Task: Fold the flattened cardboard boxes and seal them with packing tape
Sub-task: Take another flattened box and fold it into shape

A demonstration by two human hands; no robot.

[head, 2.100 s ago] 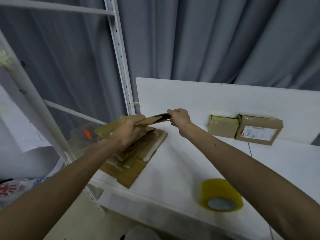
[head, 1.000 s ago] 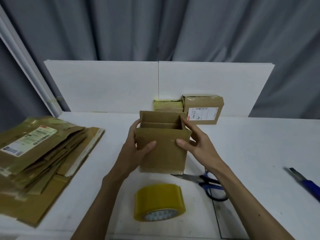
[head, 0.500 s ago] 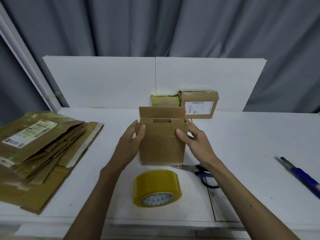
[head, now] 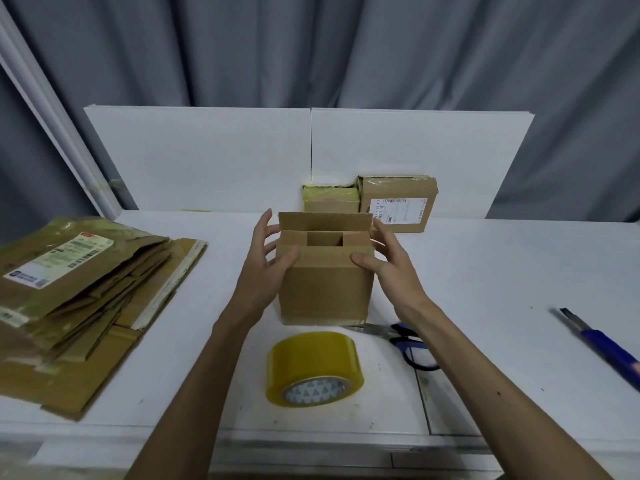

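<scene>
flaps (head: 292, 239) folded inward; tape roll (head: 313, 368), scissors (head: 401, 336) before box (head: 325, 289)

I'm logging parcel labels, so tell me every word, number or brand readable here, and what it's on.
No text is legible.
Label on the sealed box: barcode and small print, too blurred to read.
Top label of the flattened stack: red mark, barcodes, print too small.
Core of the tape roll: triangle pattern, no words.
The held box: no print showing.
</scene>
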